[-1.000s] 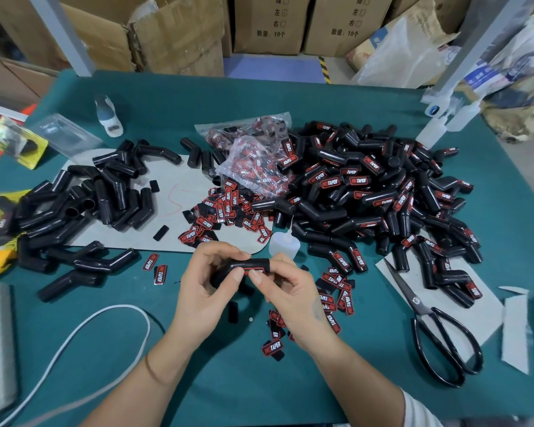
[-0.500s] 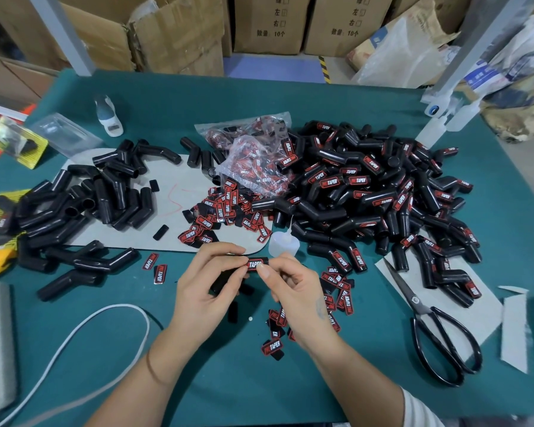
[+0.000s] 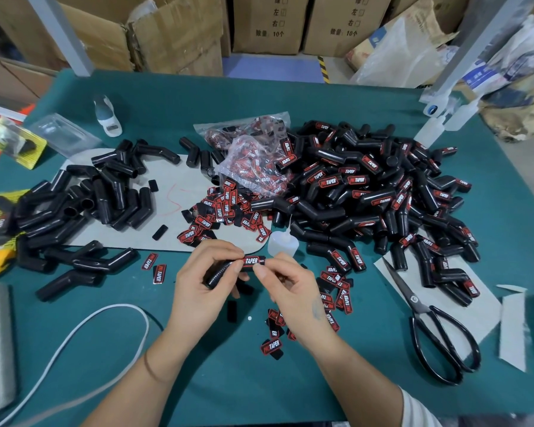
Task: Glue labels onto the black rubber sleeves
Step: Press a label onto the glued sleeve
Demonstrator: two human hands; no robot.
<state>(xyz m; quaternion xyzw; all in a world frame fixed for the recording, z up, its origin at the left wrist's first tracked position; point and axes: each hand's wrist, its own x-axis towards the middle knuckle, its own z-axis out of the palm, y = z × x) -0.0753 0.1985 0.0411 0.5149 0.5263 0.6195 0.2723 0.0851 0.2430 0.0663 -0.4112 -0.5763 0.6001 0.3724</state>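
A bent black rubber sleeve (image 3: 221, 271) is held over the green table, with my left hand (image 3: 202, 283) wrapped around its lower end. A red and black TAPER label (image 3: 253, 260) lies on its upper end. My right hand (image 3: 289, 286) pinches that labelled end with thumb and forefinger. Plain sleeves (image 3: 84, 204) are piled at the left. Labelled sleeves (image 3: 376, 195) form a big heap at the right. Loose labels (image 3: 225, 211) are scattered beyond my hands, and more labels (image 3: 336, 291) lie by my right wrist. A small clear glue bottle (image 3: 281, 243) stands just past my fingers.
Black scissors (image 3: 435, 328) lie on grey card at the right. A plastic bag of labels (image 3: 253, 155) sits mid-table. A white cord (image 3: 74, 334) loops at the lower left. A white stapler-like tool (image 3: 107, 117) lies far left. Cardboard boxes (image 3: 265, 23) stand behind the table.
The sleeve has turned in my hands, so the label now faces up. My right fingers slid to the sleeve's tip and press the label edge.
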